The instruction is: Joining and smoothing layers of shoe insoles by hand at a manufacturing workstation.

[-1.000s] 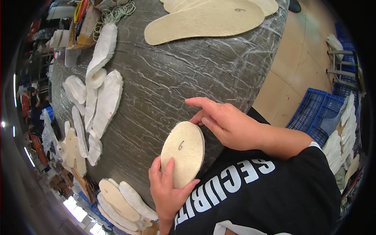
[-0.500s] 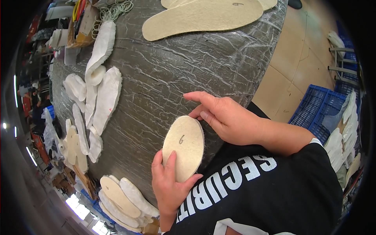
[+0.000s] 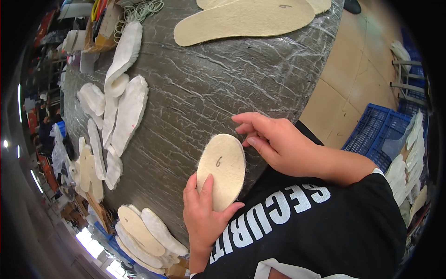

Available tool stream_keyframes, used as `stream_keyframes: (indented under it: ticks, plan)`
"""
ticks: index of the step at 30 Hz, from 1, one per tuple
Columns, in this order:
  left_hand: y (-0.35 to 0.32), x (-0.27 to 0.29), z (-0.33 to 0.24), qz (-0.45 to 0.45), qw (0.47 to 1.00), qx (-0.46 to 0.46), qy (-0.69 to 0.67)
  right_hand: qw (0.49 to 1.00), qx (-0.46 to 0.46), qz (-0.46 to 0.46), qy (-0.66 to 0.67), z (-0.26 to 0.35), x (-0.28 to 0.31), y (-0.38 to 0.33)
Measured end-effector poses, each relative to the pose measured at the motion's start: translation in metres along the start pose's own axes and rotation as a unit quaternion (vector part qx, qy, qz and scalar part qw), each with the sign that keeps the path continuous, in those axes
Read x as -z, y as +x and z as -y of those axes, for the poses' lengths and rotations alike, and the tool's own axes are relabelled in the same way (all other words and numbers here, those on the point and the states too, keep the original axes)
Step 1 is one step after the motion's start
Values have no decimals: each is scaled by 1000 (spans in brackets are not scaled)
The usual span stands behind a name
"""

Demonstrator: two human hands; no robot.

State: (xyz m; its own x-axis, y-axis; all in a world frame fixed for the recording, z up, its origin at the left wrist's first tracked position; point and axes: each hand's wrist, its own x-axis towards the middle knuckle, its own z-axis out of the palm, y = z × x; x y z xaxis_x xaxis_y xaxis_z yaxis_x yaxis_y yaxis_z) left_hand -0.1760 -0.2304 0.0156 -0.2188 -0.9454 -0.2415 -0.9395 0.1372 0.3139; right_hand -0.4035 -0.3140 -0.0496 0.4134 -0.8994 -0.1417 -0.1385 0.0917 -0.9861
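My left hand (image 3: 203, 218) grips a cream felt insole (image 3: 222, 162), thumb on one edge and fingers laid across its face. The rounded end with a dark pencil-like mark points away from me; a thin white fluffy edge shows along its side. To the right of that end is my right hand (image 3: 274, 142), its fingers loosely bent and apart, with nothing visible in them. The fingertips sit just off the insole's edge. Beneath both hands lies a dark table (image 3: 200, 97) covered in wrinkled clear plastic.
Large cream insoles (image 3: 246, 21) lie at the table's far side. White fluffy insoles (image 3: 129, 116) lie scattered on the left; an insole stack (image 3: 141, 232) sits at lower left. A cardboard box (image 3: 108, 28) with cords stands far left. Blue crates (image 3: 371, 132) rest on the floor at right.
My right hand has drawn slightly right, away from the insole's rounded end. My left hand still holds the insole, which has shifted only a little in view.
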Motion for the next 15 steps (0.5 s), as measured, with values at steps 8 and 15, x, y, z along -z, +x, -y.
stream_keyframes:
  ticks: [8,15]
  plan:
    - [0,2,0,4,1000,-12,-15,999,14,-20,47,0,-5,-3]
    - [0,3,2,28,999,-19,-40,996,40,-67,52,-1,-11,-6]
